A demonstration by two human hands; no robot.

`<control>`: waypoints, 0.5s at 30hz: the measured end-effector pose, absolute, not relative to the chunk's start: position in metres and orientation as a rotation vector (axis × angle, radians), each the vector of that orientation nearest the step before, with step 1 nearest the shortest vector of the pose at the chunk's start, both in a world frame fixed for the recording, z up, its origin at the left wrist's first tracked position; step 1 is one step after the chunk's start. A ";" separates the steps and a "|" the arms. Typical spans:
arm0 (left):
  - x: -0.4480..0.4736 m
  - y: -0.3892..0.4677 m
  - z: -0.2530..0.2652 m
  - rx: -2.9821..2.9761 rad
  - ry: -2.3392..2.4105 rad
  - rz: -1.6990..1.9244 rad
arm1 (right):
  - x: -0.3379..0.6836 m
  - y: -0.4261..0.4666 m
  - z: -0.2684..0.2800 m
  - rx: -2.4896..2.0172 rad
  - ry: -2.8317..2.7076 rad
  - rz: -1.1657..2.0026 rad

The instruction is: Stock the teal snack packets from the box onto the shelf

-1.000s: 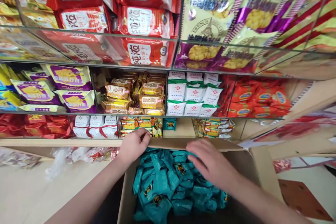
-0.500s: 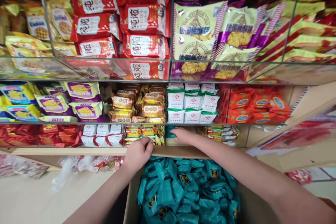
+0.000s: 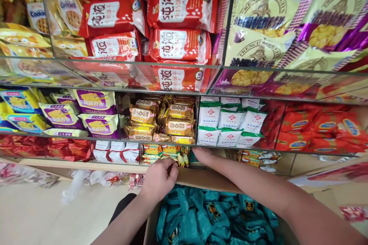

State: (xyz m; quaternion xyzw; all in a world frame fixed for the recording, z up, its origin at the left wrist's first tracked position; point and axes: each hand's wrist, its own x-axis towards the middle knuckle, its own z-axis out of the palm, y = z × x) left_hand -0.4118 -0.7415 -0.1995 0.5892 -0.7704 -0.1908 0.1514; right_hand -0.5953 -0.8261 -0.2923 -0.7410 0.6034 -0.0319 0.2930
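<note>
Before the shelf unit [image 3: 120, 167], an open cardboard carton [image 3: 205, 178] stands near us, and in it we see a heap of teal packets [image 3: 198, 214], some of which show a round dark and orange mark. The left hand [image 3: 160, 179] is at the upper edge of the carton, at its left part; its fingers are bent and together, clamped on this edge. The right hand [image 3: 203, 156] is stretched over the same edge into the lowest shelf row, just below the white and green packets [image 3: 230, 118] of the row above; its fingers are partly hidden there, so we cannot tell whether they are apart or together, or whether they hold something. Just beside these fingers we notice a small teal patch [image 3: 193, 157], in the same compartment. To the left of this compartment lie yellow and green packets [image 3: 165, 154], then white packets with red edges [image 3: 116, 152], then red packets [image 3: 69, 148]; to the right of the right wrist are small mixed packets [image 3: 260, 158]. Above, in the middle row, brown packets [image 3: 180, 126] are next to the white and green ones, and higher we see large red packets [image 3: 182, 7] beside cream and purple biscuit bags [image 3: 258, 4]
</note>
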 end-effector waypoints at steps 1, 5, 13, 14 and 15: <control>-0.412 -0.742 -0.199 1.693 -2.207 -0.560 | -0.599 -0.825 -0.294 -1.951 1.608 -0.062; -0.412 -0.742 -0.199 1.698 -2.206 -0.573 | -0.618 -0.823 -0.294 -1.845 1.638 -0.013; -0.413 -0.743 -0.200 1.706 -2.197 -0.591 | -0.654 -0.824 -0.298 -1.536 1.622 -0.143; -0.414 -0.743 -0.200 1.705 -2.196 -0.594 | -0.653 -0.823 -0.301 -1.515 1.633 -0.168; -0.414 -0.743 -0.200 1.702 -2.196 -0.595 | -0.650 -0.822 -0.304 -1.501 1.651 -0.189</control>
